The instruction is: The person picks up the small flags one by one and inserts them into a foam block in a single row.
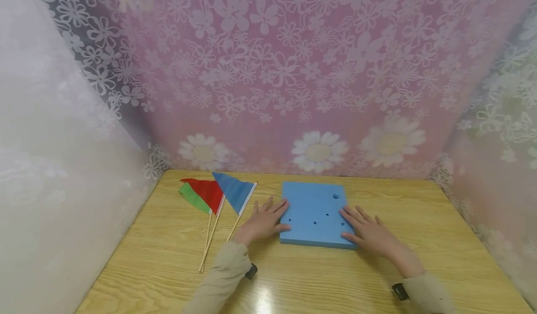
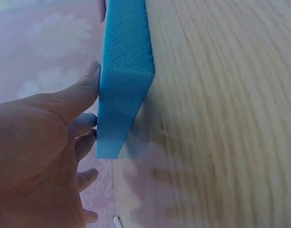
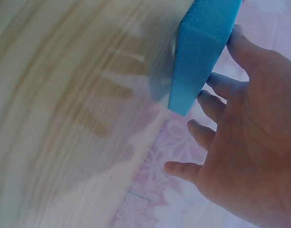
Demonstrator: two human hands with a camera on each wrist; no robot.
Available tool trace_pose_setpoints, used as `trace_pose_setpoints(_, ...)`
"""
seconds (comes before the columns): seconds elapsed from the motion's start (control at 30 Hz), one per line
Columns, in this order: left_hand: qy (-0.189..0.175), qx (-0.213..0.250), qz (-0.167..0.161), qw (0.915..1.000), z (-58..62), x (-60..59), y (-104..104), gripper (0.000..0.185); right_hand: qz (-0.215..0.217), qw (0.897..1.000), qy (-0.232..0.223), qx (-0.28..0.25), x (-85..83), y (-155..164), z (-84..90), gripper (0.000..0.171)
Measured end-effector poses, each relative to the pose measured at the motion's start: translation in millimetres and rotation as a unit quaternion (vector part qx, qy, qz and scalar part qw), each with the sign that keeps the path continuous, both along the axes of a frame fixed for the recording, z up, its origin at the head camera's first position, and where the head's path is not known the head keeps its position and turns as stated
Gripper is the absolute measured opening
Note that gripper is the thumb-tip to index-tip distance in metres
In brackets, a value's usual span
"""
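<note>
- Far left on the tabletop [image 1: 168, 258] lie three small flags on thin sticks: a green flag [image 1: 192, 198], a red flag [image 1: 206, 193] and a blue flag [image 1: 233, 192]. Their sticks run from near to far, fanned slightly, with the cloths at the far ends.
- The left hand [image 1: 263, 221] lies flat with fingers straight and spread, just right of the blue flag's stick. Its fingertips meet the left edge of the foam block [image 1: 315, 214], and the thumb presses the block's near left side, as the left wrist view shows.
- The foam block is a flat blue square slab in the middle of the tabletop, its broad face up with several small round holes in it. Its edges run nearly square to the tabletop's near edge, with no marked long axis.
- The right hand [image 1: 369, 232] rests open, fingers straight, on the block's near right corner and right edge.
- A flowered pink curtain [image 1: 293, 71] hangs behind.
</note>
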State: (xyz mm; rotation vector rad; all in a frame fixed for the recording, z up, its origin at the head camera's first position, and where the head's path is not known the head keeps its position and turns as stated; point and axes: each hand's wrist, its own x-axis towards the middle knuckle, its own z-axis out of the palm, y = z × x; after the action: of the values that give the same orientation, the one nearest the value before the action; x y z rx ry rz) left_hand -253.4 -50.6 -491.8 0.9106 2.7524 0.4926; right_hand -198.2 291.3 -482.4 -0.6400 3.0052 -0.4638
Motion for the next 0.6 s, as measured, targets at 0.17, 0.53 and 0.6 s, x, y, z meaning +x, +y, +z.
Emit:
trace_pose_setpoints(0.17,-0.009,0.01,0.009,0.9999,3.7,4.9,-9,0.075,0.006,1.0,-0.004,-0.003,0.5,-9,0.3,0.073)
trace_pose_setpoints(0.53,-0.003,0.018,0.023,0.9996,2.0,16.0,-28,0.075,0.016,1.0,-0.006,-0.008,5.3,-24,-1.5,0.072)
trace_pose_setpoints(0.6,-0.003,0.019,0.025,0.9995,2.4,18.2,-30,0.075,0.02,1.0,-0.001,-0.006,5.9,-26,-1.9,0.072)
